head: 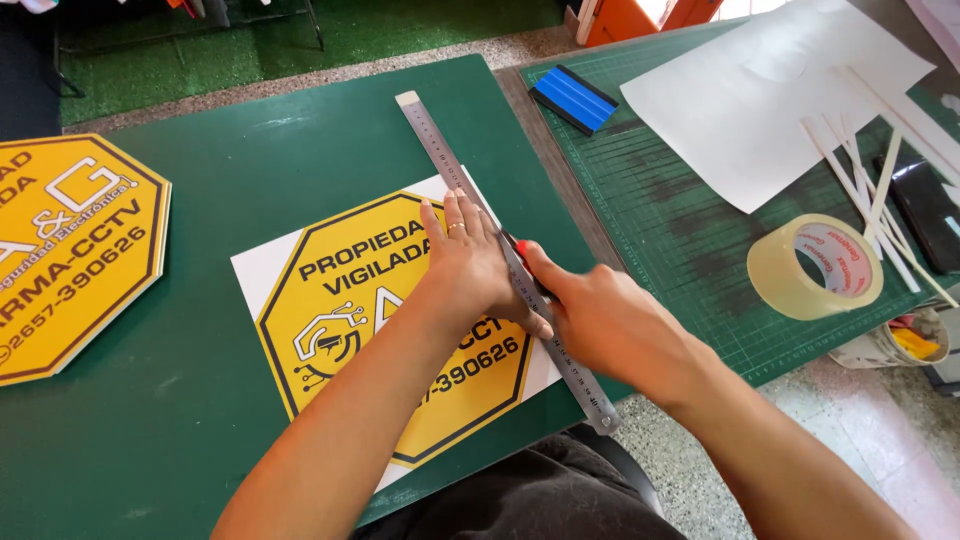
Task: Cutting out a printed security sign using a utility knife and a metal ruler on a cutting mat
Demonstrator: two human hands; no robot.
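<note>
A yellow octagonal sign print on a white sheet (pixel 340 290) lies on a dark green board (pixel 250 170). Along the sheet's right edge runs a long metal ruler (pixel 440 160). My left hand (pixel 468 262) presses flat on the ruler and the sheet, fingers spread, a ring on one finger. Beside the ruler, my right hand (pixel 600 315) is closed around a cutting knife with a red tip (pixel 522 246), and its blade meets the ruler's edge. Most of the knife is hidden in the fist.
A second yellow octagonal sign (pixel 70 250) lies at the left. To the right is a green cutting mat (pixel 680 220) with a blue squeegee (pixel 573 98), a white sheet (pixel 770 90), white strips (pixel 870 190), a clear tape roll (pixel 815 266) and a dark phone (pixel 925 205).
</note>
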